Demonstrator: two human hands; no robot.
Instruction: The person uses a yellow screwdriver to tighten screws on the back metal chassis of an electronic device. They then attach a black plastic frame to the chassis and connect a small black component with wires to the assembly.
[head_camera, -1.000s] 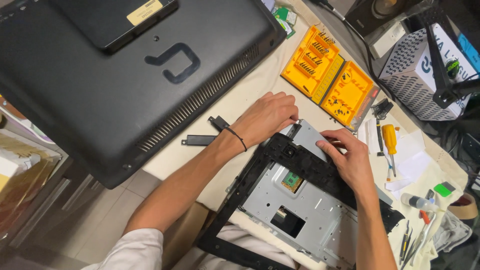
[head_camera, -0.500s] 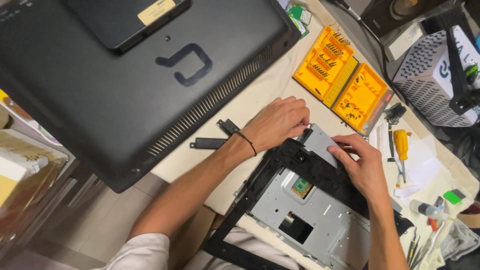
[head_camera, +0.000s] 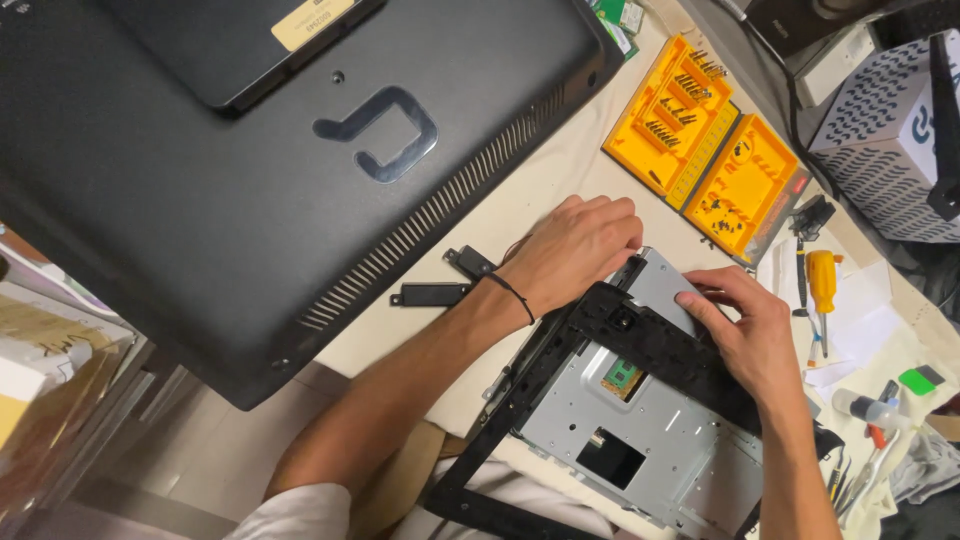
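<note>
While my left hand (head_camera: 575, 250) curls over the far corner of the black plastic frame (head_camera: 640, 335), fingers pressed together on its edge, my right hand (head_camera: 745, 335) lies flat, fingers spread on the frame's crossbar. It sits over the grey sheet-metal chassis (head_camera: 660, 430) on the tabletop (head_camera: 540, 190). I judge the frame light, thin and likely to flex or snap; the chassis stiff with sharp edges, best held by the rim. I count one frame, one chassis, two orange screw trays (head_camera: 715, 150), two small black brackets (head_camera: 440, 285).
</note>
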